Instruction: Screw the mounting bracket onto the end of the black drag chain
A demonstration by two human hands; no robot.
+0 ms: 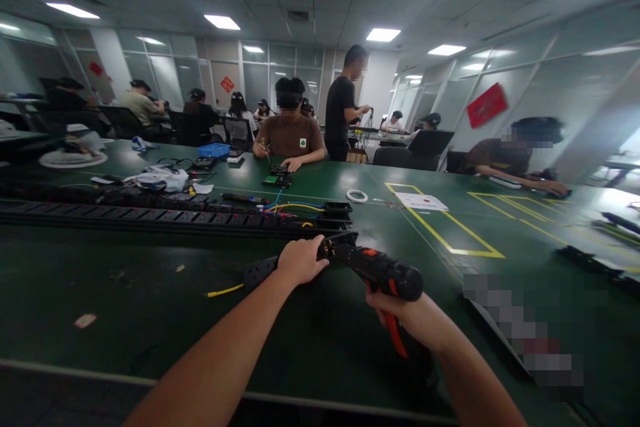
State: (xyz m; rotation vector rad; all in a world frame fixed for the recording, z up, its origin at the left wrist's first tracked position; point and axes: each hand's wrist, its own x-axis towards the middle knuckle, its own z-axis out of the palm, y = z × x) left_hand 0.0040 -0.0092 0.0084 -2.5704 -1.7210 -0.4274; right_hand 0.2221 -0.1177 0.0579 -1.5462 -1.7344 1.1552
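Note:
My right hand (395,310) is wrapped round the grip of a black and orange cordless screwdriver (383,270), whose front end points left. Close to that tip, my left hand (303,261) is closed on a black socket module (260,271), which sticks out to the left of the fingers. Metal parts show at the module's right end, beside the tool tip; whether the tip touches them I cannot tell. A yellow wire (225,291) trails from the module over the green table (165,333).
Long black power strips (165,217) lie just beyond my hands, with coloured wires (293,205) at their right end. A white tape roll (357,196), a paper sheet (421,201) and a blue basket (213,150) sit farther off. A co-worker (289,130) sits opposite.

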